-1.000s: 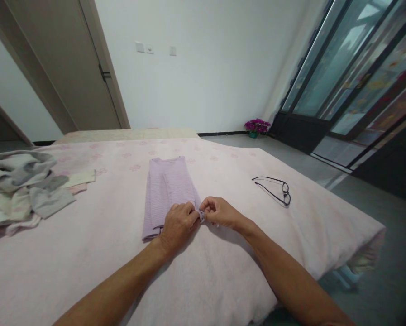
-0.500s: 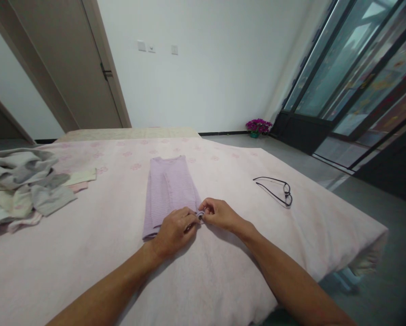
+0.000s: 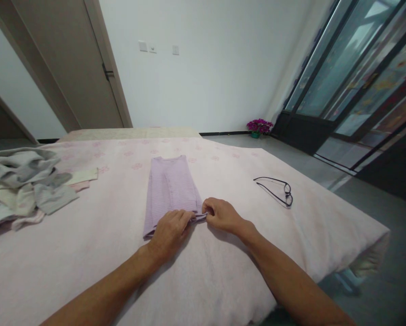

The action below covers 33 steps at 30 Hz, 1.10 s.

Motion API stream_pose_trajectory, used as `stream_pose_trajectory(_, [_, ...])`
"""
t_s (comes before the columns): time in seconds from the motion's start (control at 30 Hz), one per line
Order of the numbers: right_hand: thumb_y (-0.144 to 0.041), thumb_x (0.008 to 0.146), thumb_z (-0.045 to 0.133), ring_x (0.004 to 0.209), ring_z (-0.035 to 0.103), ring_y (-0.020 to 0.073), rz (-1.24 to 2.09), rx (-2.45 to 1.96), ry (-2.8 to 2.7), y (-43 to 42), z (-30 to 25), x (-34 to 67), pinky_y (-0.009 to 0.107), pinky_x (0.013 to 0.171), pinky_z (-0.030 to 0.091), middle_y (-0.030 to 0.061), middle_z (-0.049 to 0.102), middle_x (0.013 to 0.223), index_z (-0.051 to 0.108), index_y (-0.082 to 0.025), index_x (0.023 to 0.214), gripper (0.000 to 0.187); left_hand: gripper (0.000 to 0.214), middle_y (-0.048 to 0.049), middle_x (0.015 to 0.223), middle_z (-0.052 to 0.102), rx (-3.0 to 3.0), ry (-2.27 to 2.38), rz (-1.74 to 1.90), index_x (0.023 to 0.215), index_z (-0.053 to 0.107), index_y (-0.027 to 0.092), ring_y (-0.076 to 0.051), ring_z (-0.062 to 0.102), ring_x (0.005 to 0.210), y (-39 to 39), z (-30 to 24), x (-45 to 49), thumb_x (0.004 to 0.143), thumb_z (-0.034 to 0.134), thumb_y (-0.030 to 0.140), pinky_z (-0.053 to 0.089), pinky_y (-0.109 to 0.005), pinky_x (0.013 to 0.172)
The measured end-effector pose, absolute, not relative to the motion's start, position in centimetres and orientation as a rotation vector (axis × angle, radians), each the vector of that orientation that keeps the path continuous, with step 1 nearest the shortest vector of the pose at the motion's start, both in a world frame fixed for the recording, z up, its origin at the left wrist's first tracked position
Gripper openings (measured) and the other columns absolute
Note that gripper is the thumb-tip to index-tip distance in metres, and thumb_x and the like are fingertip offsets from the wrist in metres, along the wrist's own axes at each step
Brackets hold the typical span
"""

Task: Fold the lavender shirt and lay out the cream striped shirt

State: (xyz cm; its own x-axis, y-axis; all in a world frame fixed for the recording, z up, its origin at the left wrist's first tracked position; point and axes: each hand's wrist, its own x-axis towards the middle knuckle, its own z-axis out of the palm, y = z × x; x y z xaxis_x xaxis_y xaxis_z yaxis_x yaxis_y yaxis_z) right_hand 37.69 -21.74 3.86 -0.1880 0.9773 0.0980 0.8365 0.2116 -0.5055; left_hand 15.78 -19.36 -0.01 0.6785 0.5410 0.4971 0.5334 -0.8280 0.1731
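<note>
The lilac top [image 3: 170, 183] is seemingly folded lengthwise, its near edge pinched by left hand [image 3: 172, 228] and right hand [image 3: 223, 215]; left of it, crumpled clothes [image 3: 22, 181] are left unfolded.

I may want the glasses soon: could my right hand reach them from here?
Probably yes: only pink cover lies between the right hand and the glasses, though that hand pinches the purple garment.

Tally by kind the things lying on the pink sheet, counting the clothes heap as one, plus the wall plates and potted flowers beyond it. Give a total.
Lilac garment: 1
Heap of clothes (its pieces cannot be told apart): 1
Pair of glasses: 1
Wall plates: 3
Pot of purple flowers: 1
Total: 7
</note>
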Motion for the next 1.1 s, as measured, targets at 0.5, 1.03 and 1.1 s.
stream_pose_trajectory(0.5, [-0.006, 0.069, 0.050, 0.076, 0.052, 0.0144, 0.322, -1.461, -2.313, -22.1, 3.1, 37.7, 0.025, 0.069, 0.036, 0.0010, 0.062, 0.093, 0.064, -0.021, 0.097, 0.035, 0.019, -0.0056, 0.099, 0.068, 2.819, 1.082, 0.892, 0.107, 0.065, 0.021, -0.024, 0.059, 0.091, -18.1, 2.1, 14.5, 0.088, 0.066, 0.018, 0.046, -0.038, 0.079])
stream_pose_trajectory(1.03, [-0.007, 0.074, 0.054, 0.069, 0.061, 0.0136, 0.537, -1.317, -2.159, -21.5, 2.5, 38.1, 0.024, 0.067, 0.043, 0.0011, 0.072, 0.081, 0.077, -0.021, 0.093, 0.033, 0.029, -0.0051, 0.103, 0.070, 2.572, 0.763, 0.545, 0.121, 0.069, 0.025, -0.021, 0.059, 0.097, -17.5, 2.8, 14.0, 0.094, 0.057, 0.026, 0.048, -0.034, 0.087])
stream_pose_trajectory(1.1, [-0.009, 0.077, 0.055, 0.064, 0.058, 0.0120, 0.508, -1.299, -2.057, -21.4, 2.5, 38.1, 0.023, 0.063, 0.041, 0.0009, 0.070, 0.077, 0.076, -0.020, 0.096, 0.030, 0.029, -0.0038, 0.104, 0.072, 2.446, 0.770, 0.534, 0.119, 0.070, 0.025, -0.019, 0.062, 0.094, -16.4, 4.0, 12.9, 0.097, 0.053, 0.032, 0.049, -0.031, 0.084])
